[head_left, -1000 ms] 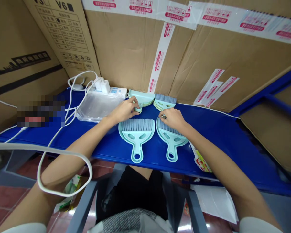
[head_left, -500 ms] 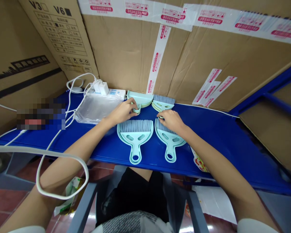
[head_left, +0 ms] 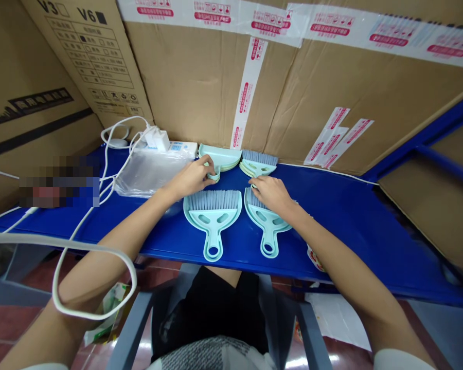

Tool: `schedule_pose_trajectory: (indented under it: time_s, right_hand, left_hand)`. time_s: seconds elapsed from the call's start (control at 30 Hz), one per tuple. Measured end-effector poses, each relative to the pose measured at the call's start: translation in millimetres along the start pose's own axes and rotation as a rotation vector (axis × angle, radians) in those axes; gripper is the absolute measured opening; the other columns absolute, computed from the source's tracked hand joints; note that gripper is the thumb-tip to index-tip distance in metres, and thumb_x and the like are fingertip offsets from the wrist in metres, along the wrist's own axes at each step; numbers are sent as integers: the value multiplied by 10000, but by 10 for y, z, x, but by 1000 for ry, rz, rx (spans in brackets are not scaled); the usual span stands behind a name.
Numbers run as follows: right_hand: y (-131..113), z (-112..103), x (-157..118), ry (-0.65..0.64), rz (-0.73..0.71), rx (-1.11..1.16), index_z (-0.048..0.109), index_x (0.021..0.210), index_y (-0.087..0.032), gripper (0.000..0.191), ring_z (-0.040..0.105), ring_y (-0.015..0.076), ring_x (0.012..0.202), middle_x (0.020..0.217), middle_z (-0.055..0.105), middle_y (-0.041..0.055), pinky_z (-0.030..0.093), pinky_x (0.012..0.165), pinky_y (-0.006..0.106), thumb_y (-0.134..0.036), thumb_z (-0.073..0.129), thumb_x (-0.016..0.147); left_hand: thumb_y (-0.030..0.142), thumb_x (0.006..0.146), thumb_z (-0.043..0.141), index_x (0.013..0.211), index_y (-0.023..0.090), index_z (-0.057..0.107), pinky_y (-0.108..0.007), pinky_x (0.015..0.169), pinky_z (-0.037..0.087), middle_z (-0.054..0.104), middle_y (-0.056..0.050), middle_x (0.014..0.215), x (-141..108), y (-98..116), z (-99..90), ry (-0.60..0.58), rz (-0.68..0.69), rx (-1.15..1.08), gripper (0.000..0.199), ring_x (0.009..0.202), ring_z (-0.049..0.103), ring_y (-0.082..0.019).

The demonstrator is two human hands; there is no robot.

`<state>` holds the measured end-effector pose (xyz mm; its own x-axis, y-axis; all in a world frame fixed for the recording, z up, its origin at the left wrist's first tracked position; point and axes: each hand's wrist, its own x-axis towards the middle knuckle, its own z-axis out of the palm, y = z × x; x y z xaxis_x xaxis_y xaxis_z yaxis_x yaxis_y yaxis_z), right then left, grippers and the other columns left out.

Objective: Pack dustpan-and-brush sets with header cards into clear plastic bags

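Observation:
My left hand (head_left: 196, 177) is closed on the handle end of a stack of mint-green dustpans (head_left: 220, 155) at the back of the blue table. The fingers of my right hand (head_left: 268, 191) are closed round the handle end of a stack of brushes (head_left: 259, 163) with grey bristles, just right of the dustpans. Nearer the front edge lie two sets, each a brush resting in a dustpan: the left set (head_left: 213, 218) is in full view, while my right hand and forearm partly cover the right set (head_left: 269, 226).
Clear plastic bags (head_left: 146, 172) lie left of my left hand, beside a white power strip (head_left: 183, 149) with plugs. White cables (head_left: 107, 154) loop over the left side. Cardboard (head_left: 200, 77) stands behind the table (head_left: 343, 226). A colourful packet (head_left: 315, 259) is by my right forearm.
The whole view has shifted slightly left. Both hands stay at the same two stacks, and the two front sets have not moved on the table.

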<state>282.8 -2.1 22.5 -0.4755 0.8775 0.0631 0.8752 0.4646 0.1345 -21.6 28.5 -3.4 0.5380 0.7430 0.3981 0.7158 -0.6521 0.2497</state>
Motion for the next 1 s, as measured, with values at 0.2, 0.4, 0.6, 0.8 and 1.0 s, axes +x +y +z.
schedule_pose_trajectory:
  time_s: [0.2,0.4,0.6,0.8,1.0]
  right_hand:
    - [2,-47,-44,27,-27,-62,581,1571,-215,494,769,305,1008,1437,670,173,499,769,369,-229,508,1082]
    - [-13,-69,-58,16,-49,-86,578,1563,-228,477,764,305,1025,1356,726,158,475,752,357,-220,453,1103]
    - [18,-42,-63,56,-96,-40,608,1512,-170,440,727,322,1189,1266,788,149,497,853,375,-201,511,1084]
    - [121,22,-43,51,-72,39,687,1441,-163,383,723,295,1222,1340,764,142,512,911,354,-222,544,1090]
    - [144,59,-58,64,-93,-18,750,1412,-230,377,734,217,886,1393,663,128,474,738,335,-277,521,1116]
  left_hand:
    - [366,983,689,1088,173,766,-408,818,592,607,-119,1275,10,3,26,4,-3,-33,232,679,646,-151]
    - [355,980,706,1106,177,750,-414,849,586,606,-126,1314,8,42,3,22,-5,-4,223,737,676,-170]
    - [413,1061,601,1073,191,761,-394,788,557,652,-109,1274,0,156,-79,96,-32,63,274,731,670,-172]
    - [375,1077,544,1016,188,768,-348,701,505,725,-98,1175,-6,307,-176,217,-47,58,298,727,673,-174]
    - [437,1048,650,1032,225,809,-343,763,530,820,-48,946,-35,481,-231,-119,140,-159,265,811,756,-219]
